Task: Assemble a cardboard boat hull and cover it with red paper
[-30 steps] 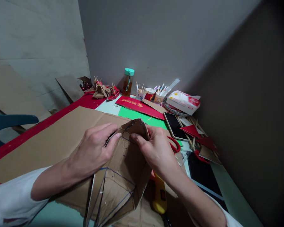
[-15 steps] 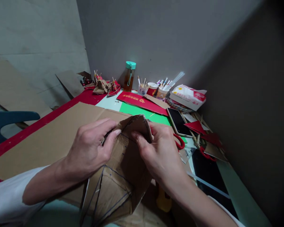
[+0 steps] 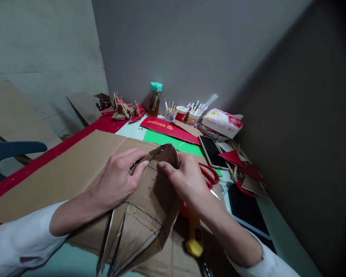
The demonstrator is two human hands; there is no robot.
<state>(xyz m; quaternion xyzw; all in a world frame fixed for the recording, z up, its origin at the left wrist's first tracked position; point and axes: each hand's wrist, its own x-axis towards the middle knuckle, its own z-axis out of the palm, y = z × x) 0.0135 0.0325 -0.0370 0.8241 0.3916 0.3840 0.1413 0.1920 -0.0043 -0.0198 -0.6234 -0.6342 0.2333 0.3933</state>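
Two nearly closed hands (image 3: 122, 173) (image 3: 187, 177) pinch one cardboard form (image 3: 148, 192), with three cups (image 3: 181, 116) beyond.

Cardboard piece (image 3: 158, 196) between left hand (image 3: 118, 171) and right hand (image 3: 186, 179); cardboard sheet (image 3: 75, 169) left, on table (image 3: 56, 261); scissors (image 3: 215, 182) right of right hand; phone (image 3: 213, 152) behind scissors; tissue pack (image 3: 222, 123) behind phone; cups (image 3: 182, 114) left of pack; bottle (image 3: 155, 103) left of cups

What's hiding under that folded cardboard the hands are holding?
Flat cardboard, some pale green table and, to the right, a yellow tool show around it. The folded cardboard itself hides the rest, so I can't tell what else is underneath.
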